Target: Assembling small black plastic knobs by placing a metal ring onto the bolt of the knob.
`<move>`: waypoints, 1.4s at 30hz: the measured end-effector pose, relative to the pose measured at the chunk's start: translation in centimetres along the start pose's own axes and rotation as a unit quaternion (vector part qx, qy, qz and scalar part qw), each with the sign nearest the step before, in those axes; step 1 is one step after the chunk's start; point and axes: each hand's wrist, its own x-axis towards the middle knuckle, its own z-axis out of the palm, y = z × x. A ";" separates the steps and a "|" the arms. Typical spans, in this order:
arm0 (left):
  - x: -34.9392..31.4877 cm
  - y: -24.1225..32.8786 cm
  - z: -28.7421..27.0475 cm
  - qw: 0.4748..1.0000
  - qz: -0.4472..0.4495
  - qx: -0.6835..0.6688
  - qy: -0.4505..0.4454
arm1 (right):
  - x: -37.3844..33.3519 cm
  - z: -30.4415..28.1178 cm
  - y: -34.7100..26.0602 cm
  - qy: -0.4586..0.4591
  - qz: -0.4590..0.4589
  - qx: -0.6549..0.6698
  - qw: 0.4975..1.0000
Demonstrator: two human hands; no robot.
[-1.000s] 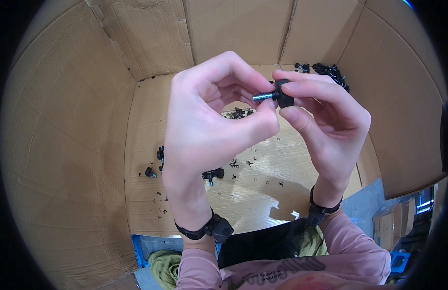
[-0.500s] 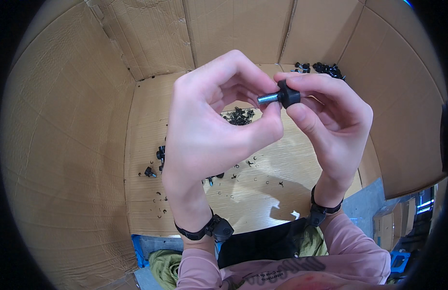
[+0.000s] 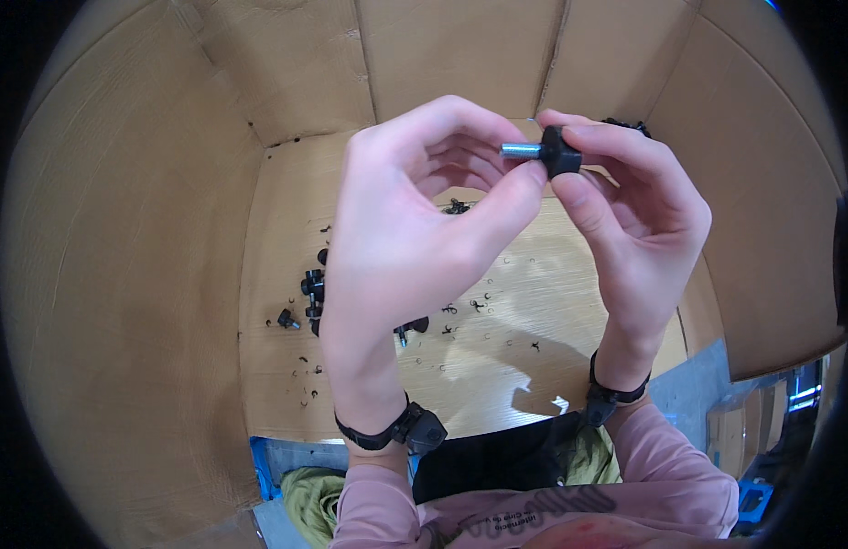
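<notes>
A thumb screw with a black knob and a bright threaded shank is held up above the table, its shank pointing left. My right hand pinches the knob between thumb and fingers. The thumb of my left hand presses under the shank close to the knob, and its curled fingers are behind the shank. Whether a small clip sits between the left fingertips I cannot tell. Below the hands, small dark C-shaped clips lie scattered over the table.
Several more thumb screws lie left of my left wrist, with one a little apart. Another pile of black parts is at the far right corner, partly behind my right hand. Tall cardboard walls enclose the table's left, back and right.
Both hands have risen slightly and moved a little right with the thumb screw. More of the shank shows now, and it lies closer to level. The left thumb has shifted nearer the knob.
</notes>
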 end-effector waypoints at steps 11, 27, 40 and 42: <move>0.5 -0.1 0.0 0.996 -0.053 -0.073 -0.011 | -0.2 0.2 0.2 0.024 -0.051 -0.052 0.997; 0.7 -1.8 -1.8 0.991 0.103 -0.010 -0.080 | 0.2 -2.0 -0.9 -0.087 0.079 0.055 0.992; 0.2 -0.3 -1.5 0.948 0.200 0.243 -0.051 | 0.1 -0.8 -0.4 0.050 0.015 -0.003 0.999; 0.7 -1.1 -1.9 0.962 0.161 0.215 -0.047 | 0.1 -0.7 -0.7 0.054 0.027 0.032 0.998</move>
